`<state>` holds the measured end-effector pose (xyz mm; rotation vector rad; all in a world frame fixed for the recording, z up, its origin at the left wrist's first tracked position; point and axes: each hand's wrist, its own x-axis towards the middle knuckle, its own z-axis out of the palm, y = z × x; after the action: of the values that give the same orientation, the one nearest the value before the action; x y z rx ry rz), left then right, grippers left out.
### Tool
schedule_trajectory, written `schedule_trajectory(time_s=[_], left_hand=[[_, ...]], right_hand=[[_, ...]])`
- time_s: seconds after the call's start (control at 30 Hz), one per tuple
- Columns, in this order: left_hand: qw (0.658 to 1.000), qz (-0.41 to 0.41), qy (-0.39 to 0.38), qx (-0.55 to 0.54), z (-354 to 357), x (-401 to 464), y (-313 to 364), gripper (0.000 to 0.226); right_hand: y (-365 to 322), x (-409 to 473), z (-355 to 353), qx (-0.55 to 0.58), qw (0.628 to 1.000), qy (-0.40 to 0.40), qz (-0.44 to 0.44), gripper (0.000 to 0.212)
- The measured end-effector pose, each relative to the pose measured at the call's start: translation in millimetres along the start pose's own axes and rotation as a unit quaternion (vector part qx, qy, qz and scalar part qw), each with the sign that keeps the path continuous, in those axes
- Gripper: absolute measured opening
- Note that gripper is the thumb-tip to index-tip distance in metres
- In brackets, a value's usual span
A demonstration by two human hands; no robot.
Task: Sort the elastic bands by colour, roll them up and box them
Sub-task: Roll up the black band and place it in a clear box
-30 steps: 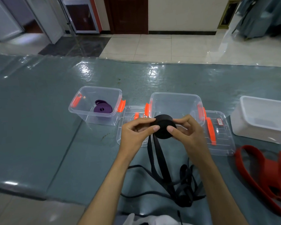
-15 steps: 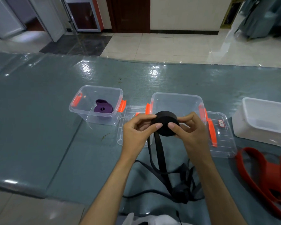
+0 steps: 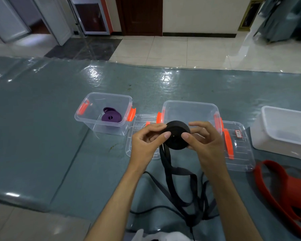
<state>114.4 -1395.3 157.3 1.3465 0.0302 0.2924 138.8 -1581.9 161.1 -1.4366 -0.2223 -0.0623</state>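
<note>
Both hands hold a black elastic band roll [image 3: 177, 136] above the table. My left hand [image 3: 146, 145] pinches its left side and my right hand [image 3: 205, 145] pinches its right side, thumbs on the near face. The band's loose black tail [image 3: 179, 193] hangs down and lies tangled on the table. Just behind the roll stands an empty clear box [image 3: 189, 110] with orange clips. A second clear box [image 3: 96, 126] to the left holds a rolled purple band [image 3: 111, 116]. A red band [image 3: 283, 193] lies loose at the right.
Two clear lids lie flat: one [image 3: 137, 136] between the boxes, one [image 3: 240, 150] right of the middle box. A white tub [image 3: 285, 136] stands at far right. The grey-green table cover [image 3: 42, 136] ends at a near edge; white plastic [image 3: 155, 236] shows at the bottom.
The roll has been turned a little further in both hands and looks slightly thicker. More of the black tail has been drawn up from the tangle.
</note>
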Motion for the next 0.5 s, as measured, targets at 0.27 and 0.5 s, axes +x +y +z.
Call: schedule_trajectory(time_s=[0.27,0.5], left_hand=[[1.0,-0.007,0.003,0.009,-0.8,4.6,6.9,0.027],[0.995,-0.032,-0.091,0.023,-4.2,4.5,7.2,0.046]], right_hand=[[1.3,4.4,-5.5,-0.021,0.999,-0.024,0.024,0.023],[-3.0,2.5,-4.9,-0.006,1.0,-0.004,0.002,0.032]])
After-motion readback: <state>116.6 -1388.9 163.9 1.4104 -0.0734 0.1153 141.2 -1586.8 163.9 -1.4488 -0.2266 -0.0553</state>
